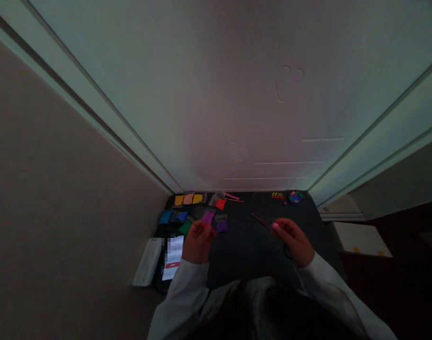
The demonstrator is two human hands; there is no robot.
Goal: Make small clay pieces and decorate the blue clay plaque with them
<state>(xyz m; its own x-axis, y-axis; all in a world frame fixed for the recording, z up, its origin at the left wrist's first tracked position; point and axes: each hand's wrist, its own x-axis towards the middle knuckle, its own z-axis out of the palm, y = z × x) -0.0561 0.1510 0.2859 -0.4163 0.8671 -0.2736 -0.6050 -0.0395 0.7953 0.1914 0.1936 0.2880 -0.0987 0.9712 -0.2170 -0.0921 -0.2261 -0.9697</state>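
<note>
My left hand [197, 242] is closed in a pinch above the dark table. A tiny reddish bit shows at its fingertips, too small to name. My right hand [294, 242] is closed, with a small pink lump [275, 226] between thumb and fingers. Thin reddish sticks [260, 220] lie just left of that lump; whether the hand touches them I cannot tell. Under and behind my left hand are small bags of coloured material, among them a magenta bag [209, 216], a purple bag [221, 227] and a green bag [185, 228]. A dark loop [287, 251] is partly hidden by my right hand.
A lit phone [173, 257] and a white box-like object [147, 262] lie at the left. Along the back are orange and yellow packets [188, 199], a red packet [220, 204], small yellow pieces [277, 195] and a round multicoloured piece [296, 198]. A pale panel [237, 94] rises behind the table [242, 259].
</note>
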